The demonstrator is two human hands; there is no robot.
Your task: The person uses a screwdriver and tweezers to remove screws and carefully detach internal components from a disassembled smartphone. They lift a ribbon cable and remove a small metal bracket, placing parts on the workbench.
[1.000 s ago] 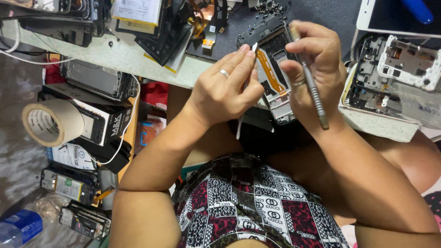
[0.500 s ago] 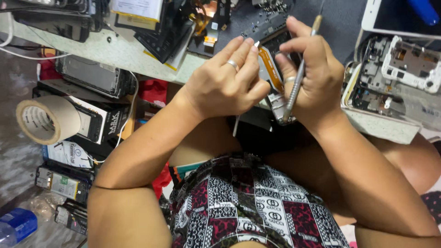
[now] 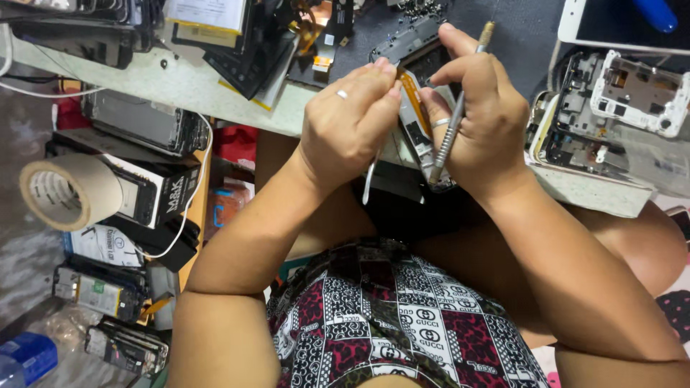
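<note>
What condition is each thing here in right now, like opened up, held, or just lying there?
Opened phone: back off, insides bare, held over the table edge.
Left hand: fingers pinching at the phone's orange strip.
Right hand: shut around a metal tool.
Metal tool: held upright, tip upward.
Second phone frame: opened, lying on the table.
Tape roll: lying on its side, untouched.

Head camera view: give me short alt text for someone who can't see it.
Two hands hold an opened phone over a cluttered workbench; the right hand grips a metal screwdriver, the left hand pinches a thin white tool. A tape roll sits at left.
</note>
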